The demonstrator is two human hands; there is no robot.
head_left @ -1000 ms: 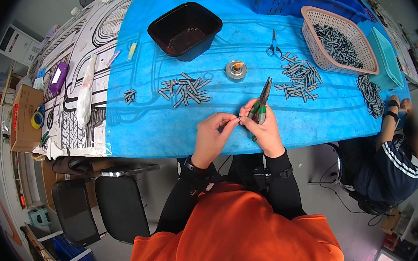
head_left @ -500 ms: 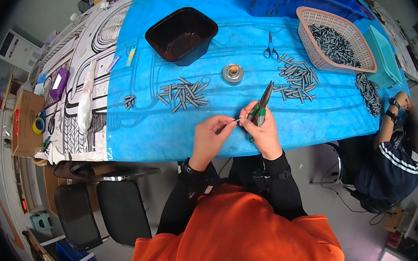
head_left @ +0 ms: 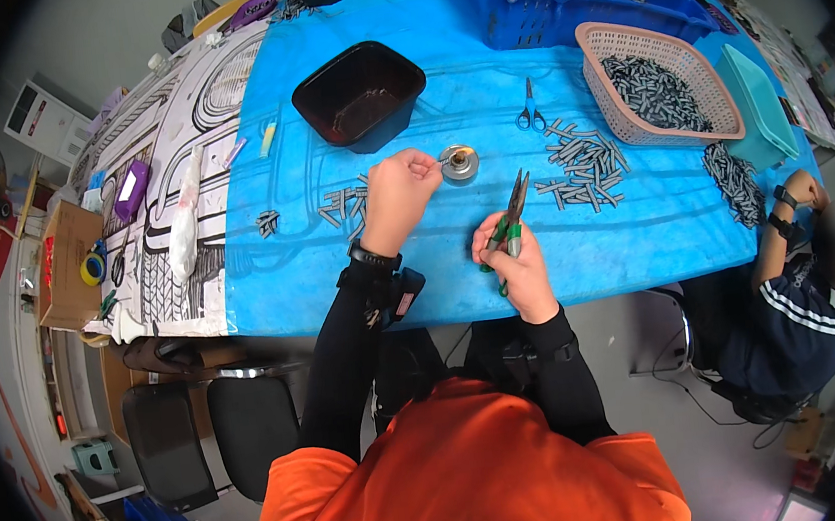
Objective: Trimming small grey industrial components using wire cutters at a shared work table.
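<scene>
My left hand is closed in a pinch beside a small metal burner with a lit flame. A short, thin piece sticks out of its fingertips toward the flame; its kind is too small to make out. My right hand is wrapped round green-handled pliers, held near the table's front edge with the jaws pointing away from me. Short grey tube-like pieces lie in a loose pile to the right of the burner. Another pile is partly hidden behind my left hand.
Behind the burner stands a black tub. Scissors lie before a pink basket of grey pieces, with a turquoise tray and a blue crate close by. A person sits at the right.
My left hand has moved away from the pliers, forward and left to the burner, carrying the thin piece. My right hand still grips the pliers, slightly lower and tilted more upright.
</scene>
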